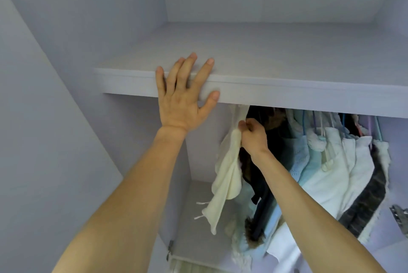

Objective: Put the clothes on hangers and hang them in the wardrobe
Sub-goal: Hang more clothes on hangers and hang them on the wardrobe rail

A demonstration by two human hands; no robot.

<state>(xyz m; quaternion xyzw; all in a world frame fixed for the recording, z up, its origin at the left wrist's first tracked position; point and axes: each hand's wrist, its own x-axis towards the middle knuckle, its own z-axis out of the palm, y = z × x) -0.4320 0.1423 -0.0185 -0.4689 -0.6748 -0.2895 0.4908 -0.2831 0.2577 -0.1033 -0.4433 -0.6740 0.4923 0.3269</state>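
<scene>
My left hand rests flat on the front edge of the wardrobe's upper shelf, fingers spread over its top and thumb on its face. Just below the shelf my right hand grips the top of a cream garment, which hangs down at the left end of the row. The rail and the hanger under this garment are hidden by the shelf. To its right hang a dark garment and several pale blue and white clothes on hangers.
The wardrobe's left side wall stands close to the cream garment. A metal hinge shows at the right edge, another hinge low at the left. More pale fabric lies near the wardrobe bottom.
</scene>
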